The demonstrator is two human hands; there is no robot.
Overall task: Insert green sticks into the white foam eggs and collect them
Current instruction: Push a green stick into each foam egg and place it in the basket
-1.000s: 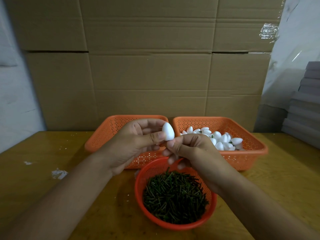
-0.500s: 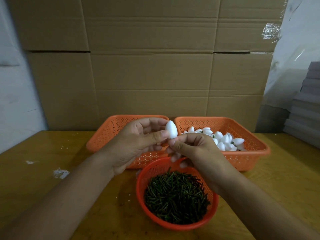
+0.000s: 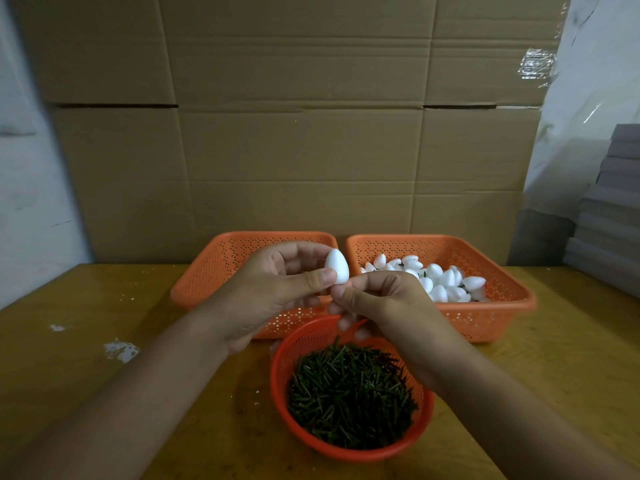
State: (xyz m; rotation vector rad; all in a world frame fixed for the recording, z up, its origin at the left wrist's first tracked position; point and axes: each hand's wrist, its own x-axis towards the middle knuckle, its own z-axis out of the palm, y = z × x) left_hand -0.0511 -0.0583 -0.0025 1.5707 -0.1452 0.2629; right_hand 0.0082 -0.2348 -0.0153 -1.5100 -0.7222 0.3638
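While my left hand (image 3: 273, 292) pinches the foam egg (image 3: 336, 266) above the baskets, my right hand (image 3: 377, 303) closes under its blunt end.

I can't see a stick in those curled right fingers, so I cannot tell what they hold. I'd push straight along the egg's axis, gently, over the round basket of green sticks (image 3: 349, 393). I can read no labels or writing anywhere.

Cardboard boxes (image 3: 298, 133) behind wooden table (image 3: 69, 358)
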